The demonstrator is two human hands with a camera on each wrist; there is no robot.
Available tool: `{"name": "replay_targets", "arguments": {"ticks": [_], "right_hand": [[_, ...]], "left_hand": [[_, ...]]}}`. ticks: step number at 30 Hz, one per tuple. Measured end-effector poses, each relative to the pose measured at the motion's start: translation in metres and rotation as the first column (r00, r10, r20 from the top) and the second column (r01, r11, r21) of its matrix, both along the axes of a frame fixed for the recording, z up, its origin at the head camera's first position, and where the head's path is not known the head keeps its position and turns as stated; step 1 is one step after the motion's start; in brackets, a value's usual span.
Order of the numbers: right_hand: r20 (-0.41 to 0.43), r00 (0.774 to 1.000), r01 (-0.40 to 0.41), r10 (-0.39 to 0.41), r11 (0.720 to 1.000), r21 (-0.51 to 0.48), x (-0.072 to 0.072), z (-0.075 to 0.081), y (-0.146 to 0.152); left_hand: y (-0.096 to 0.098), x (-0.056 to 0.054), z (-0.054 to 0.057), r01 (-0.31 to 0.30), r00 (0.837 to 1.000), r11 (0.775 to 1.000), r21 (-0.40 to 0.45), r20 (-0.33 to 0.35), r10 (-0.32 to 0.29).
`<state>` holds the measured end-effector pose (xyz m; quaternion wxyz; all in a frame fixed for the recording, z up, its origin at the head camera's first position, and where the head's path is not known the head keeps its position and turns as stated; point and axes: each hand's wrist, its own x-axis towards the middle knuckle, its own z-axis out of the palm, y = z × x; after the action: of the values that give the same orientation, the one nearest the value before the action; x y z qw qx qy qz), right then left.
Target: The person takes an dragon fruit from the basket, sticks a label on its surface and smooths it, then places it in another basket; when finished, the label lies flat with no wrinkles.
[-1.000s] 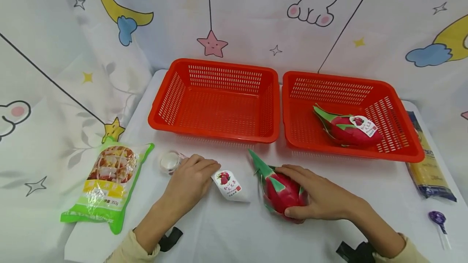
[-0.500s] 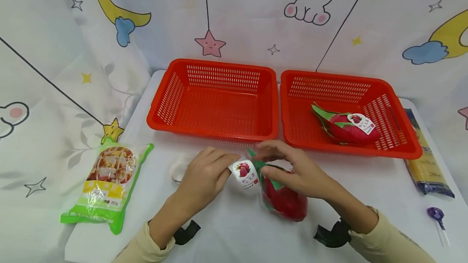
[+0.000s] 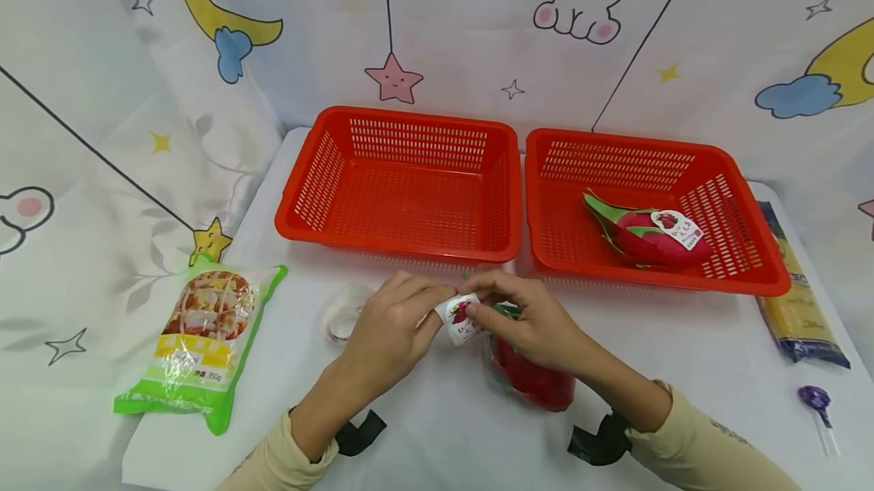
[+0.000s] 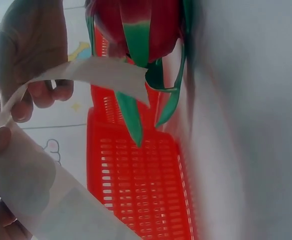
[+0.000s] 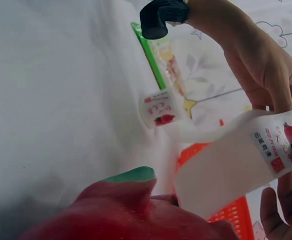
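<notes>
My left hand [image 3: 389, 324] holds a backing strip [image 5: 221, 170] of printed dragon fruit stickers. My right hand [image 3: 532, 324] has thumb and finger on the end sticker [image 3: 460, 316] of that strip, pinching it. In the right wrist view, the strip's roll [image 5: 158, 110] stands on the table behind; in the head view, the roll [image 3: 340, 313] lies left of my left hand. Just below my right hand lies a red dragon fruit [image 3: 536, 381] with green tips, partly hidden by that hand. The strip's blank back [image 4: 95, 75] shows in the left wrist view.
At the back are two red baskets: the left basket [image 3: 399, 252] and the right basket [image 3: 655, 278], which holds a stickered dragon fruit [image 3: 631, 240]. A green-edged snack bag [image 3: 205, 339] lies left. On the right are a yellow packet [image 3: 809, 316] and a purple lollipop [image 3: 815, 398].
My right hand has left the dragon fruit and moved left to the sticker, taking hold of it. My left hand has moved right, carrying the strip's end toward the fruit.
</notes>
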<state>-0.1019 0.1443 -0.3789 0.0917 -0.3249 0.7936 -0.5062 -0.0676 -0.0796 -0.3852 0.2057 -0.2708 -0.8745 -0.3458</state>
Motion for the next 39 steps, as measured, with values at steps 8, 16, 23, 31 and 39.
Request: {"name": "replay_targets", "arguments": {"ticks": [8,16,23,31,39], "right_hand": [[-0.104,0.992,0.064,-0.069,0.996,-0.056,0.001,-0.006,-0.001],[-0.119,0.989,0.083,-0.091,0.994,-0.069,0.001,-0.009,-0.001],[-0.081,0.993,0.080,-0.084,0.996,-0.047,0.002,-0.007,0.002],[-0.017,0.999,0.044,-0.044,0.998,-0.048,0.003,-0.007,0.017],[0.031,0.997,0.077,-0.075,0.996,-0.043,0.002,-0.007,0.036]], "left_hand": [[0.001,-0.001,0.000,-0.002,0.998,1.000,0.014,0.057,0.001],[0.001,-0.002,-0.003,-0.007,0.997,1.000,0.009,0.071,0.006],[-0.003,-0.002,-0.008,-0.052,0.997,0.997,-0.059,0.047,0.054],[-0.018,0.001,-0.022,-0.117,0.993,0.955,-0.271,-0.006,0.120],[-0.032,0.007,-0.038,-0.119,0.988,0.896,-0.428,0.038,0.149]]}}
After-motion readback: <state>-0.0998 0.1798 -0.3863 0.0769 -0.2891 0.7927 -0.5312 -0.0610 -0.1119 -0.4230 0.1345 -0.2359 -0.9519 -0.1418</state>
